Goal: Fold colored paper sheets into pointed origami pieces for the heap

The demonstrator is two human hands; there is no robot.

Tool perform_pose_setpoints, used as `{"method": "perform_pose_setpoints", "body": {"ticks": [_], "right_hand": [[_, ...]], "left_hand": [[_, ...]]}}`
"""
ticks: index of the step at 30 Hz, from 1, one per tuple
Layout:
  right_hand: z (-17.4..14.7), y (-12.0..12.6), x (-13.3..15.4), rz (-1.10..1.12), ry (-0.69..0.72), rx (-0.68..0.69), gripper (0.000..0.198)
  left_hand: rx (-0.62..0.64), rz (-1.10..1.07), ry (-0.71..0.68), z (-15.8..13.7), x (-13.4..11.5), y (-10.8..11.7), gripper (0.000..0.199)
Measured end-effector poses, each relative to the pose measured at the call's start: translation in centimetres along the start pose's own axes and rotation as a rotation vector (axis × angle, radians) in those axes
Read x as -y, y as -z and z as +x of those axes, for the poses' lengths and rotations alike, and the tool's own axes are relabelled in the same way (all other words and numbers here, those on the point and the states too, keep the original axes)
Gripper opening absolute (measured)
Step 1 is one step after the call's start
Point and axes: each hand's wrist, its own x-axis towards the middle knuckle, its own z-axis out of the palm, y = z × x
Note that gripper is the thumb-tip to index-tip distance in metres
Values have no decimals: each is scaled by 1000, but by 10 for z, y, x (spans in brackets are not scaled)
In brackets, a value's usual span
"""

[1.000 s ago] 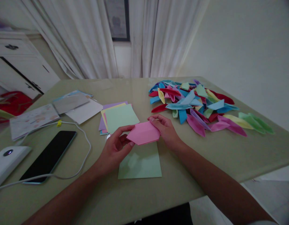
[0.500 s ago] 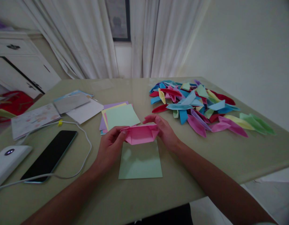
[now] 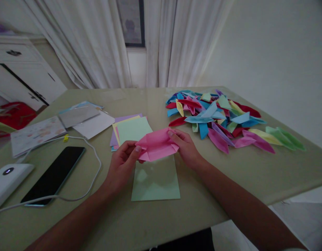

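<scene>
A pink folded paper (image 3: 158, 144) with creased corners is held up between my hands. My left hand (image 3: 124, 157) pinches its left end, thumb on top. At the right end, my right hand (image 3: 185, 144) grips the upper corner with the thumb over the face; its other fingers are partly hidden behind the paper. Directly below lies a flat light green sheet (image 3: 155, 183) on the table. Behind my left hand sits a stack of coloured paper squares (image 3: 133, 129), green on top.
A heap of folded paper pieces (image 3: 202, 111) in many colours covers the back right of the table (image 3: 202, 205). To the left lie a black phone (image 3: 55, 174), a white power bank (image 3: 9, 184) with its cable (image 3: 96, 174), and white sheets and packets (image 3: 95, 123).
My right thumb has come onto the face of the pink paper. The paper has opened out wider, and its right upper edge has risen. The view has shifted slightly.
</scene>
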Motion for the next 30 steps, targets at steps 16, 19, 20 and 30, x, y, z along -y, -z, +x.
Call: {"method": "perform_pose_setpoints", "body": {"ticks": [16,19,20,30], "right_hand": [[0,0,-2,9,46,48,30],[0,0,-2,48,40,46,32],[0,0,-2,44,42,46,32],[-1,0,0,-41,79,30,34]], "left_hand": [[-23,94,-9,3,-1,3,25],[-49,125,-16,2,-2,4,25],[-52,133,-18,2,-2,4,25],[-67,141,-41,0,-4,3,24]]}}
